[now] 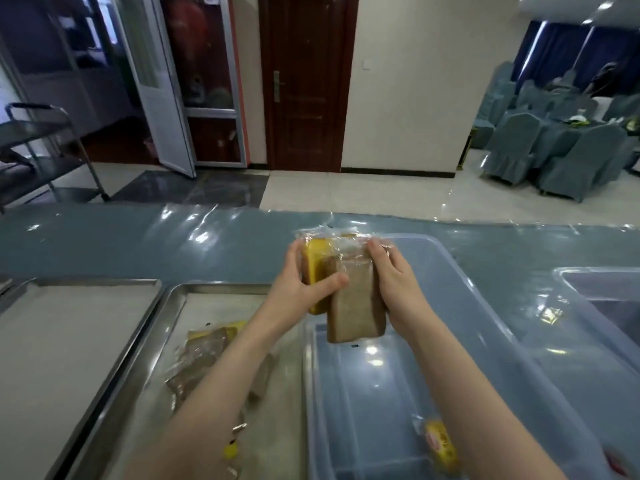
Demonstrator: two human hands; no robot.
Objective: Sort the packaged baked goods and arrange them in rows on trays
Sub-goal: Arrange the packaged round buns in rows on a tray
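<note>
A yellow pack [317,268] and brown pack [356,306] are gripped by left hand [301,289] and right hand [398,285], fingers [375,247] curled round them, at the bin's [485,341] 11 o'clock.

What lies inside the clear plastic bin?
One yellow packet lies on the bin floor. The right arm and held packets cover part of it, so more may hide there.

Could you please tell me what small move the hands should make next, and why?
Probably shift both left and lower them onto the metal tray, next to the packages already lying there. The left hand holds the yellow package, the right hand the brown package, both raised over the plastic bin.
</note>
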